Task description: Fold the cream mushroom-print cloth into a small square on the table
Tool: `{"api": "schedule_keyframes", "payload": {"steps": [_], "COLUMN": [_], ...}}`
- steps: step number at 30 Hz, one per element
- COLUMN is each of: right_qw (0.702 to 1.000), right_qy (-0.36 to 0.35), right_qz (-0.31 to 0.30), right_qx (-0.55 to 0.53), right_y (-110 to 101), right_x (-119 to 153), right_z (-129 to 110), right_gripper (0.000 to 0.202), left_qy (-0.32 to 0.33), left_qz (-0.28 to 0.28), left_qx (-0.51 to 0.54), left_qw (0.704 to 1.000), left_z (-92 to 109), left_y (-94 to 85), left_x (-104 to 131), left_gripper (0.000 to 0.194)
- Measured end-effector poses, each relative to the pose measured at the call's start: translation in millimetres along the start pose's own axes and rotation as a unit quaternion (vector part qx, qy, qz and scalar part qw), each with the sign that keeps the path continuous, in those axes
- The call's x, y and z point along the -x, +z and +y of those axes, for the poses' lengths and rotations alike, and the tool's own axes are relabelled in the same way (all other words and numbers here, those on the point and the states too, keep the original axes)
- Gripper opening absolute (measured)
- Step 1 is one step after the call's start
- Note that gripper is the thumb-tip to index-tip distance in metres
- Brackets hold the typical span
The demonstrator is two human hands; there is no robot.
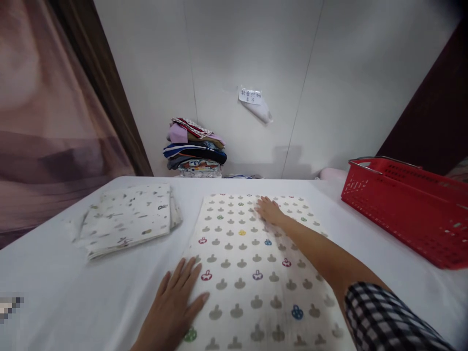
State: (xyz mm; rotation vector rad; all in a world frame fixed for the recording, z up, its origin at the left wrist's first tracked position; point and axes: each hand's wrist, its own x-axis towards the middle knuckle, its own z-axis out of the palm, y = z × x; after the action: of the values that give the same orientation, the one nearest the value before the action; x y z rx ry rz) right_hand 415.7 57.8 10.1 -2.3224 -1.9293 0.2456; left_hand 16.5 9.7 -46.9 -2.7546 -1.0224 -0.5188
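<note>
A white cloth [241, 251] printed with grey and coloured mushroom shapes lies flat on the white table, reaching from its far side down to the bottom of the view. My left hand [175, 300] rests on the cloth's near left edge, fingers stretched out and thumb apart. Farther away, my right hand [269, 210] lies palm down on the far part of the same cloth, its fingers extended. The right arm, in a black-and-white checked sleeve, crosses over the cloth's right side and hides some of it. Neither hand grips anything.
A folded white cloth with small prints [127, 217] lies at the left of the table [73, 297]. On the right stands a red plastic basket [405, 209]. Behind the table a stack of folded fabrics [195, 148] rises against the wall, where a paper note [250, 95] hangs.
</note>
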Motion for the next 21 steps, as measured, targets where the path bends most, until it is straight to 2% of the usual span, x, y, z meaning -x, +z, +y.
{"api": "schedule_keyframes", "payload": {"steps": [4,10,14,17,21], "right_qw": [0.999,0.998,1.000,0.999,0.998], "right_qy": [0.028,0.046,0.012,-0.036,-0.027], "right_qz": [-0.020,-0.029,-0.012,-0.027,-0.052], "right_qx": [0.007,0.015,0.013,0.004,0.004], "right_y": [9,17,18,21,26], "right_x": [-41,-49,-55,-68,-79], "right_z": [2,6,-14,-34,-50], "right_gripper": [0.057,0.059,0.064,0.065,0.063], "left_qy": [0.001,0.005,0.005,0.000,-0.001], "left_qz": [-0.004,-0.003,0.004,-0.009,-0.015], "left_qx": [0.001,-0.015,-0.019,-0.019,-0.021], "left_qw": [1.000,1.000,1.000,1.000,1.000], "left_z": [-1,-2,-1,-1,-1], "left_y": [0.3,1.0,2.8,2.1,-1.0], "left_x": [1,1,1,1,0], "left_gripper": [0.066,0.070,0.068,0.068,0.070]}}
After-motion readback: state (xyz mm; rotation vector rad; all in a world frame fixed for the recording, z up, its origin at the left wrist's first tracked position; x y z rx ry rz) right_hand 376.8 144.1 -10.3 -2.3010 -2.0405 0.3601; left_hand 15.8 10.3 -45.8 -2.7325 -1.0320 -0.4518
